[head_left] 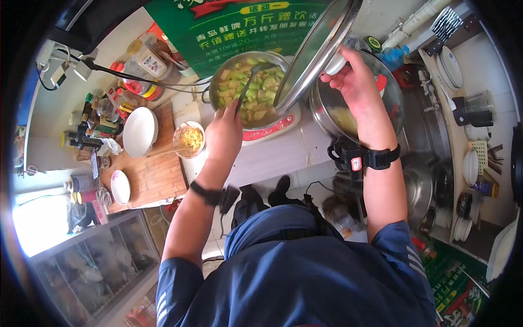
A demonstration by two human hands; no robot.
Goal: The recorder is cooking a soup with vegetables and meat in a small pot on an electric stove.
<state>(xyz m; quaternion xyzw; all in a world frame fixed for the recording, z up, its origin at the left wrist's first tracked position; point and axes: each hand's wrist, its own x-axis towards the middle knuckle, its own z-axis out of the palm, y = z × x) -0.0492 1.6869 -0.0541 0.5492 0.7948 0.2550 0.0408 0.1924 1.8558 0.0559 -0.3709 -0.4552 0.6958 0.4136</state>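
My left hand (225,133) grips the handle of a dark cooking spatula (248,86), whose head rests among chopped green vegetables (261,96) in a metal pan. The pan (215,67) sits on a white and red electric cooker (271,130). Tilted steeply over the pan's right side is a glass lid with a steel rim (302,88); my right hand (351,79) holds it by its pale knob (336,65). Below my right forearm stands a large steel pot (320,110) with yellowish contents. A small bowl (178,149) of yellow food, seemingly scrambled egg, is just left of my left hand.
A wooden cutting board (159,180) at the left bears a white bowl (140,131) and a small white dish (120,187). Seasoning jars and bottles crowd behind it. Black cables (163,84) run towards the pan. On the right are a sink tap (428,90) and a dish shelf.
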